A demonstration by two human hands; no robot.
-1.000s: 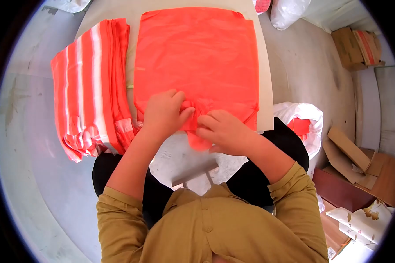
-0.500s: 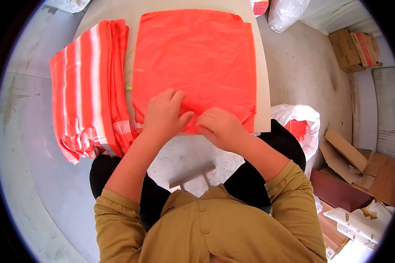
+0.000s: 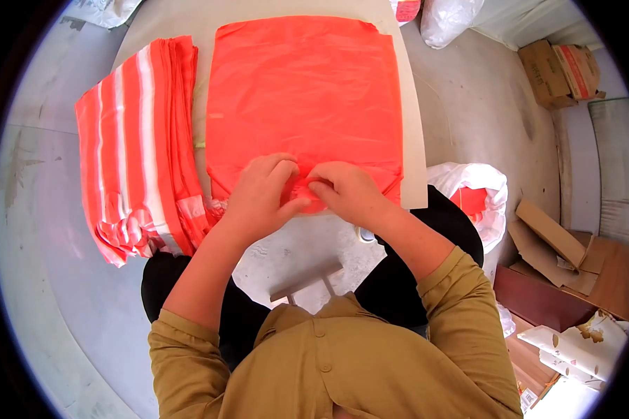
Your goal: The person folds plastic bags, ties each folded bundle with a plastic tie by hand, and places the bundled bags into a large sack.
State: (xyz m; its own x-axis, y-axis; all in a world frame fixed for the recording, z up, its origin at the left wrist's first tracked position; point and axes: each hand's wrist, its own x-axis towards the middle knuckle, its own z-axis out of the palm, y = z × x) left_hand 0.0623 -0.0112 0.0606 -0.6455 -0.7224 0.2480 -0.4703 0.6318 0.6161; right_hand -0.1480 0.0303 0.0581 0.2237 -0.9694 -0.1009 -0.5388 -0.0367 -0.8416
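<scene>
A stack of thin red plastic sheets (image 3: 304, 91), perhaps bags, lies flat in front of me, its near edge crumpled. At that edge my left hand (image 3: 262, 192) is closed on the plastic with curled fingers, the thumb lying lower along the rim. Close beside it, my right hand (image 3: 346, 192) pinches the same gathered plastic between thumb and fingers. Some fingertips are hidden in the folds. Left of the stack is a thick folded pile of red-and-white striped plastic (image 3: 136, 140), its lower end bunched and hanging over the table edge.
The stack rests on a beige table (image 3: 412, 140). To the right stands a white sack (image 3: 493, 188) with red material inside. Cardboard boxes (image 3: 548, 73) are at the far right, and an opened carton (image 3: 559, 251) lies nearer. A roll of tape (image 3: 365, 234) shows below my right wrist.
Both hands still work at the near edge of the red plastic. My right hand has shifted slightly up and left, and the view has moved a little. The tape roll now shows.
</scene>
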